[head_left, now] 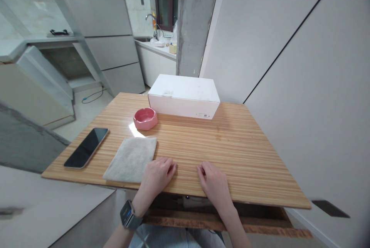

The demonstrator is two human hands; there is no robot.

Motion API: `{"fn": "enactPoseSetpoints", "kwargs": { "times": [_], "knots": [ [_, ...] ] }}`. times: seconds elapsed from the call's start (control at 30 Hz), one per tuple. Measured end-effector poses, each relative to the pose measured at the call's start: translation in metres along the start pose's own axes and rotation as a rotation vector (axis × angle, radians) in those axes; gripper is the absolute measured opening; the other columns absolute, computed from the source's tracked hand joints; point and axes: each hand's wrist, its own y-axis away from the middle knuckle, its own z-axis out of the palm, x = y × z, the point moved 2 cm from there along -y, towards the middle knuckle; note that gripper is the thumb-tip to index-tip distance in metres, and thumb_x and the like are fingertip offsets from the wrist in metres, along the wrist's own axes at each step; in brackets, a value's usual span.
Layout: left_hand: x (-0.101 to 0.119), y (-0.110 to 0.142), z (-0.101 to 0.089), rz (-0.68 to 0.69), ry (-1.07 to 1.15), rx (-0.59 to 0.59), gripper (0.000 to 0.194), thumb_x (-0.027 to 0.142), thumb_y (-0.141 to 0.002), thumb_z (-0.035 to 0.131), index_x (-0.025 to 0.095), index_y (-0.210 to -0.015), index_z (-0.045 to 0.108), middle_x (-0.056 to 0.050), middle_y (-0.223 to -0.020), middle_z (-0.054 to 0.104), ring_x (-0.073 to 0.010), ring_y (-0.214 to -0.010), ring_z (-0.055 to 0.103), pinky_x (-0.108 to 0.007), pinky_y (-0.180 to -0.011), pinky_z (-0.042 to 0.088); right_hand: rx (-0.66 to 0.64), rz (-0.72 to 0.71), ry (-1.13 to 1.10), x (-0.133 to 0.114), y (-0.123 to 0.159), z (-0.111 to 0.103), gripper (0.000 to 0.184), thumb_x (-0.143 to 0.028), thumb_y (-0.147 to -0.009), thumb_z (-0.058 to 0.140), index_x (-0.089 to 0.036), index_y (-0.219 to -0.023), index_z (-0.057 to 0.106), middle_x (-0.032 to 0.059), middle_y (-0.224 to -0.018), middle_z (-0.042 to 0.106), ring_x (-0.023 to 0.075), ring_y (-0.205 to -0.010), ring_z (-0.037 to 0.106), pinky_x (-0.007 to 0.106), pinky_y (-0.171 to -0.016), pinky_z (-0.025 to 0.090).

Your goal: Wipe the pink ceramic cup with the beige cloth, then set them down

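My left hand (160,171) rests on the table near its front edge, loosely closed, with nothing visible in it. Its back lies against the right side of a folded light grey cloth (130,159). Across a short gap of bare wood, my right hand (212,180) also lies on the tabletop with its fingers curled in and no object showing. Beyond the cloth stands a pink angular bowl (145,119). A dark-screened smartphone (86,147) lies flat at the left edge of the table.
A long white box (184,95) sits at the back of the wood-grain table (231,151). Under the front edge, an open drawer (185,219) juts out below my wrists. A white wall (303,86) borders the right side. A smartwatch (130,215) is on my left wrist.
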Motion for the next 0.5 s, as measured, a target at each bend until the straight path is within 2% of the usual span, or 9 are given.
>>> {"fn": "enactPoseSetpoints", "kwargs": {
  "times": [0.5],
  "knots": [
    [0.0008, 0.0006, -0.0001, -0.002, 0.002, -0.004, 0.027, 0.030, -0.094, 0.039, 0.021, -0.072, 0.053, -0.001, -0.074, 0.066, -0.0184, -0.071, 0.063, -0.030, -0.063, 0.039, 0.007, 0.007, -0.002, 0.0013, 0.0004, 0.0012, 0.024, -0.027, -0.095, 0.042, -0.022, -0.072, 0.046, -0.0014, -0.069, 0.056, 0.0141, -0.065, 0.053, 0.025, -0.061, 0.030]
  ]
}}
